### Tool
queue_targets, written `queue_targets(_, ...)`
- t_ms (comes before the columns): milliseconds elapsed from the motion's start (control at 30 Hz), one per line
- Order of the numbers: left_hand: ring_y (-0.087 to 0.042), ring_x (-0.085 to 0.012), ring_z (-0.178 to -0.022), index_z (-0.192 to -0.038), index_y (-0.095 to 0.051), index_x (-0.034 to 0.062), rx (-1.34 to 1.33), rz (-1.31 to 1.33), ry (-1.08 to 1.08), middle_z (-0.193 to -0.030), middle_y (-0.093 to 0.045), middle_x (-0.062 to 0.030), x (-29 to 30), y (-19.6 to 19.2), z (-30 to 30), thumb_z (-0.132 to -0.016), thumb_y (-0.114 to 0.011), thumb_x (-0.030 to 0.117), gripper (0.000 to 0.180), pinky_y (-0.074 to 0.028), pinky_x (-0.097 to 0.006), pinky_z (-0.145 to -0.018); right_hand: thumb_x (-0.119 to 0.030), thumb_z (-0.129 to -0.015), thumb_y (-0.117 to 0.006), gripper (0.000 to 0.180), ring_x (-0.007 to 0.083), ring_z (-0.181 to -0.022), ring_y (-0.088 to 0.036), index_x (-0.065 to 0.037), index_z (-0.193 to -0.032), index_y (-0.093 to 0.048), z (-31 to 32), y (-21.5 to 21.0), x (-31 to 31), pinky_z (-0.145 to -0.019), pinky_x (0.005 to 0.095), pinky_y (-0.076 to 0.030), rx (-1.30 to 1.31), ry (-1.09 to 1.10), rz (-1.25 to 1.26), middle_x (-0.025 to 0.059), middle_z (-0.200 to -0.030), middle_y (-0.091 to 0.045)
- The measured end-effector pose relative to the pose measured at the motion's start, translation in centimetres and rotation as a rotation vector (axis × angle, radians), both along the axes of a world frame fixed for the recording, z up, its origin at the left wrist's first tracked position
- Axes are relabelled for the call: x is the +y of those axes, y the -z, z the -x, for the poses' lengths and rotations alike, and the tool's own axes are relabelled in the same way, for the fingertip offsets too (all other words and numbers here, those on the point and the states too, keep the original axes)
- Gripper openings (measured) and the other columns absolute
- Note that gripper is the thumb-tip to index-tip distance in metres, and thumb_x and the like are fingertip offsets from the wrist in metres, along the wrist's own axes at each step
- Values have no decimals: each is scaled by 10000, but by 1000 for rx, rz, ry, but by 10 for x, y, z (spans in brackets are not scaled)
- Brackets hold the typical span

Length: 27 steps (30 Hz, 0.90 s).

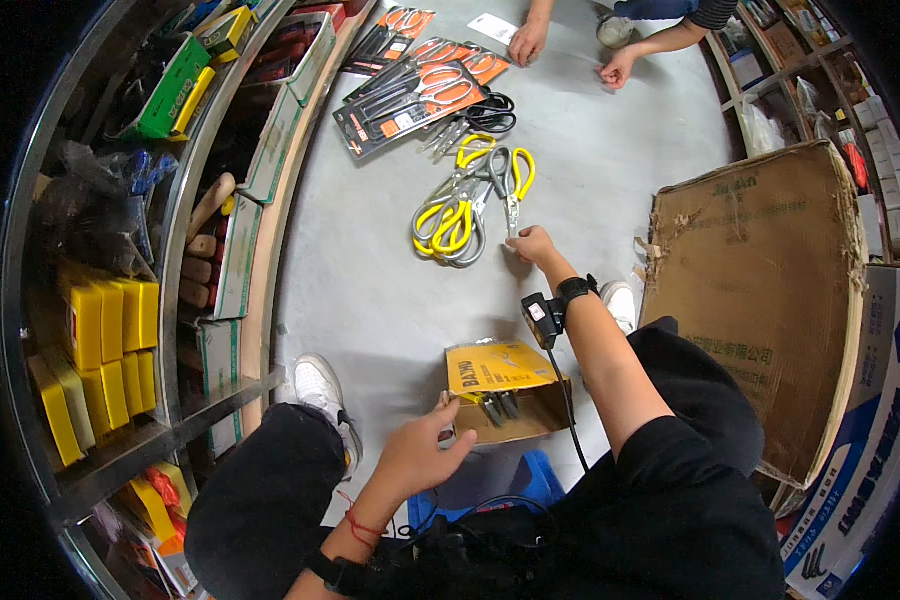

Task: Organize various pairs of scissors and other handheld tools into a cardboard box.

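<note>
My right hand (pixel 534 245) reaches out over the floor, its fingers closed at the blade end of a pair of scissors (pixel 513 205) with one yellow and one grey handle loop. Beside it lies a heap of similar yellow-and-grey scissors (pixel 448 228). My left hand (pixel 422 452) grips the left edge of an open yellow cardboard box (pixel 495 367) between my legs. Metal tips of some tools (pixel 498 407) show inside the box; their other ends are hidden.
Carded scissors (pixel 410 105) and black-handled scissors (pixel 492 113) lie farther off. Another person's hands (pixel 528 42) are at the far end. A shelf rack (pixel 175 300) stands left; a large brown carton (pixel 755 300) leans right. A blue stool (pixel 540 478) is below me.
</note>
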<state>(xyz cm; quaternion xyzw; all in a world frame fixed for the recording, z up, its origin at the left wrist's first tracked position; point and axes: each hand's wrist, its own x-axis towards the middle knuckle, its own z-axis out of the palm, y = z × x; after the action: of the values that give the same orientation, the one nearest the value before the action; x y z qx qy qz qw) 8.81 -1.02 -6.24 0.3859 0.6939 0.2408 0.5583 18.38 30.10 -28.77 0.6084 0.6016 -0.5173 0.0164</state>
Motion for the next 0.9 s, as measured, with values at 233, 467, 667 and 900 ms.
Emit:
queue_targets(233,-549,-229,-772,-1094,-400,2,-19,79,31,-946,-505,-198,7,-13,10,-712,-507,273,481,-422,-279,-672,-277,-541,-674,302,223,-610,-547,-29,-639,-534,21,-3,-12,-551,311,-426,-305,-11,-437,111,-646,-566)
queue_targets(467,-554,-216,-774,-1117,-381,23,-20,140,70,-995,-485,-208,8,-16,13,-722,-503,273,482,-420,-260,-678,-221,-535,-676,251,201,-586,-550,-35,-601,-521,28,-11,-12,-545,291,-436,-314,-28,-461,108,-637,-565)
queue_targets(667,-543,-242,-810,-1115,-365,-13,-32,14,79,-1000,-475,-221,8,-8,10,-726,-492,273,499,-422,-282,-699,-89,-659,-605,163,107,-468,-481,-43,-580,-470,2,2,11,-434,207,-403,244,258,5,41,-573,-508)
queue_targets(900,-526,-266,-841,-1098,-366,-46,87,-28,84,-967,-484,-238,9,0,4,-720,-487,291,521,-409,-301,-730,-109,-710,-562,149,87,-568,-466,-83,-604,-461,-6,-64,10,-530,191,-395,433,219,264,2,-606,-483)
